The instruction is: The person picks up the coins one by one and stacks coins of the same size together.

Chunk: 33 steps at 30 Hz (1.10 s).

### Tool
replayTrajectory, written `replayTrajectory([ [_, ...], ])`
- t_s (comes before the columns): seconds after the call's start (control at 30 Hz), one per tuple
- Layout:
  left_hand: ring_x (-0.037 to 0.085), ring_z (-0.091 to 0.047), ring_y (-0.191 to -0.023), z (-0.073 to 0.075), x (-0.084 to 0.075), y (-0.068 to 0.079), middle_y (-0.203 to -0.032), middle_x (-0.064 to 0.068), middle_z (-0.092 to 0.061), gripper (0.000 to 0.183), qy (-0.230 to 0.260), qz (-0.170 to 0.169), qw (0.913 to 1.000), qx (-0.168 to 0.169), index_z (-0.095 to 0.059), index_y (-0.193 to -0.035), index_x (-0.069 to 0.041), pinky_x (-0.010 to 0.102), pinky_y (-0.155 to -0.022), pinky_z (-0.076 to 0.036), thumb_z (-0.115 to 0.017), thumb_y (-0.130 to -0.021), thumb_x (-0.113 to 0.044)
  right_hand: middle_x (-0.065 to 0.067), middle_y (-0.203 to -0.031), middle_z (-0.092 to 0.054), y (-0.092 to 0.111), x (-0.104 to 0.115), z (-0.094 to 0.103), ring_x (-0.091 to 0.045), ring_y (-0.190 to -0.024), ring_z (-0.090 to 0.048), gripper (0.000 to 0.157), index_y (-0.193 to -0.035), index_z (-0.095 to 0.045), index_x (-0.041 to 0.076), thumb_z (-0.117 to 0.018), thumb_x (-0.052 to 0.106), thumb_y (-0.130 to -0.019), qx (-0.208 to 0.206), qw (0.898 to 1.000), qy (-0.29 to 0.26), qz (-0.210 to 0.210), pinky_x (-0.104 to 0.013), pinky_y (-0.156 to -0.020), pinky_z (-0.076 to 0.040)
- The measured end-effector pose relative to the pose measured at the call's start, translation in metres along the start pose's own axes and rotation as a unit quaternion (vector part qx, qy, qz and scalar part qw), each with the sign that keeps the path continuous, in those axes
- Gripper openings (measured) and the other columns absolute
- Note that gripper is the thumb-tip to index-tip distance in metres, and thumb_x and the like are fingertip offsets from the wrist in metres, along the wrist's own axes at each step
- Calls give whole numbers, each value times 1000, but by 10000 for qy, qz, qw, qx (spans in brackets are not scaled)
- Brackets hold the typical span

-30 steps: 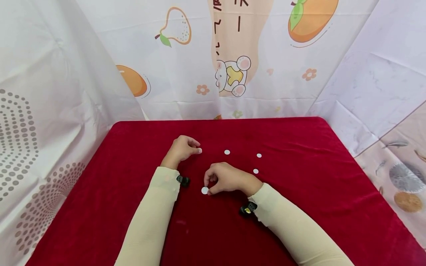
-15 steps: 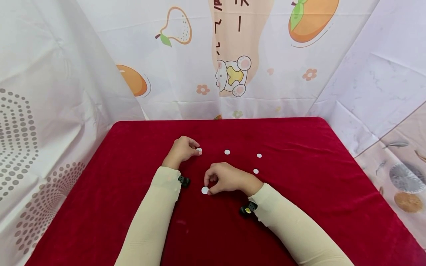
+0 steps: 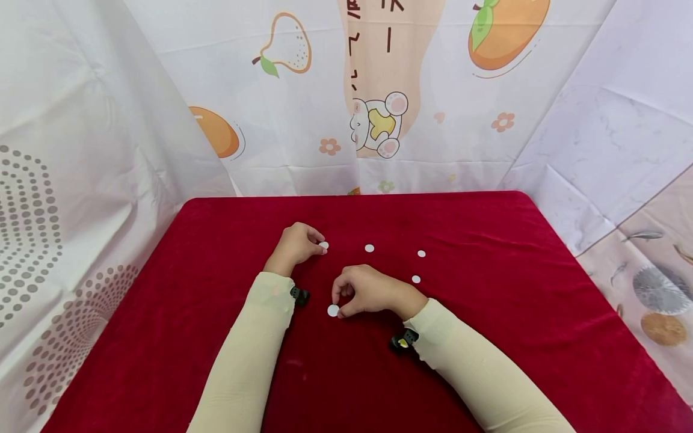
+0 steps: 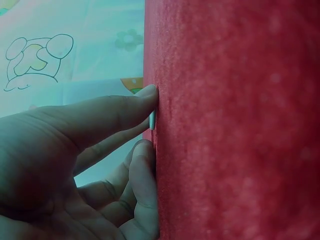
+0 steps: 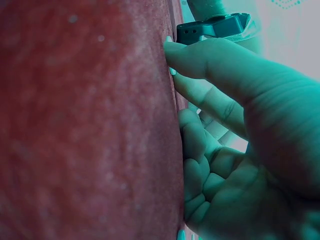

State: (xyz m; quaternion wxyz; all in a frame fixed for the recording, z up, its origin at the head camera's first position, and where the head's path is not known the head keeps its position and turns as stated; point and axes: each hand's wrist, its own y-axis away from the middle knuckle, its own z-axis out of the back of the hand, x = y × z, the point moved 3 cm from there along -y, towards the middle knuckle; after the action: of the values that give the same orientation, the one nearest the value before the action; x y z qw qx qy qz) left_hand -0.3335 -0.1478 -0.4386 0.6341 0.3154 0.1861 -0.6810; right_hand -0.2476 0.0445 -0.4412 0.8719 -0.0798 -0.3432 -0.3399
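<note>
From my position beside the person, two cream fabric sleeves (image 3: 235, 355) extend forward over a tabletop covered in red, velvet-like cloth (image 3: 471, 228). A small black wrist camera (image 3: 403, 341) is fitted at each cuff.

The right hand (image 3: 373, 290) works nearer the body. Its thumb and index fingertip pinch the edge of a flat, round white disc, the near disc (image 3: 332, 311), at cloth level. The disc's material and the pressure applied cannot be determined. Just beyond the right wrist lies a loose white disc (image 3: 416, 279), untouched.

The left hand (image 3: 294, 245) reaches farther out. Its thumb and index finger pinch a similar flat white disc, the far disc (image 3: 324, 245), also at cloth level. To its right, well apart from each other, lie a middle white disc (image 3: 369, 248) and an outer white disc (image 3: 421, 254).

Behind the table hangs a white curtain (image 3: 303, 108) printed with fruit and flowers.

Assessment: the step in hand appears to be two-handed fingertip positioning; whether the discs are being set down or taken up, I cannot tell. The next move calls for level, even fingertip control, without dragging the cloth.
</note>
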Motion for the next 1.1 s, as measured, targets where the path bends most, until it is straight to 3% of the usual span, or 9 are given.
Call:
replayTrajectory([
  [1.1, 26, -65, -103, 2, -2, 3, -105, 5, -76, 19, -192, -183, 9996, -25, -81, -106, -11, 43, -88, -56, -80, -91, -24, 6, -93, -63, 0, -1, -1, -7, -88, -59, 14, -89, -76, 27, -88, 23, -82, -12, 10000, 21, -1, -25, -80, -52],
])
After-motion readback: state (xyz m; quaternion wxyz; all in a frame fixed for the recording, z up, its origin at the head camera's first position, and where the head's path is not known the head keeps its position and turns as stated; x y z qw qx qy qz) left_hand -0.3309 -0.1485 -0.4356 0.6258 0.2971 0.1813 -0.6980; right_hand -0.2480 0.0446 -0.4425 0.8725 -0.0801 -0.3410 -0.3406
